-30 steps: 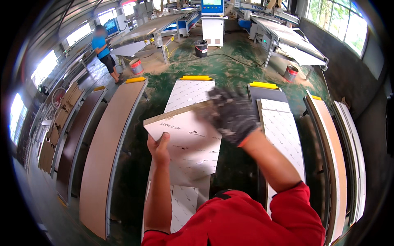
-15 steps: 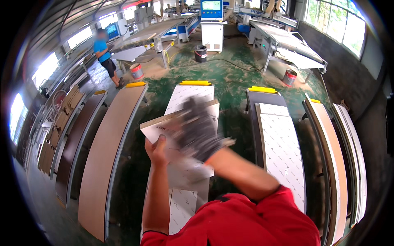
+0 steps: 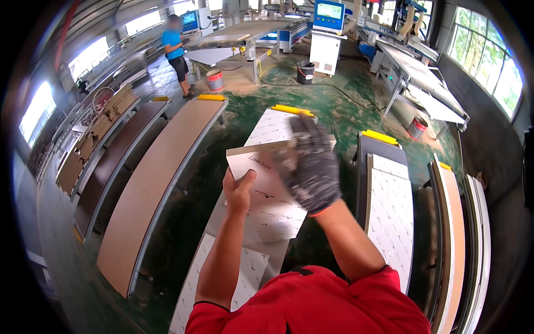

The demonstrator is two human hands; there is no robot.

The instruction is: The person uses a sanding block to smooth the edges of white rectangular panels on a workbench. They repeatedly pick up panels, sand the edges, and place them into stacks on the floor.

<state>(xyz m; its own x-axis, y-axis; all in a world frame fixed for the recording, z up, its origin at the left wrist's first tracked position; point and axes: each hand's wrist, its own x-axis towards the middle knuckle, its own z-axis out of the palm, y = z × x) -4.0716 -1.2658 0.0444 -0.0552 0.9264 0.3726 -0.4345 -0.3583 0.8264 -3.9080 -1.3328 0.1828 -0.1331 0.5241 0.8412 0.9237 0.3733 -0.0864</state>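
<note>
A white board point(image 3: 266, 214) with a printed protective film is held tilted up in front of me over the middle stack. My bare left hand point(image 3: 238, 190) grips its left side, the thumb lying on the film. My right hand point(image 3: 316, 170), in a dark grey patterned glove, lies across the board's top edge toward its right end. Motion smears the gloved fingers, so whether they pinch the edge or hold anything cannot be made out. The board's top edge shows a bare brownish core. Beneath it, film-covered white panels point(image 3: 192, 273) lie on a long stand.
Long stands carry a beige panel point(image 3: 161, 183) and a dark brown panel point(image 3: 114, 164) at left. White panels point(image 3: 389, 217) lie at right. Beyond stand a black bucket point(image 3: 305, 72), a control cabinet point(image 3: 327, 50), machine tables point(image 3: 423, 78) and a person point(image 3: 175, 53) in blue.
My gloved right hand has shifted along the board's top edge toward its right end and is less blurred. My left hand still grips the board. The whole view has turned somewhat left.
</note>
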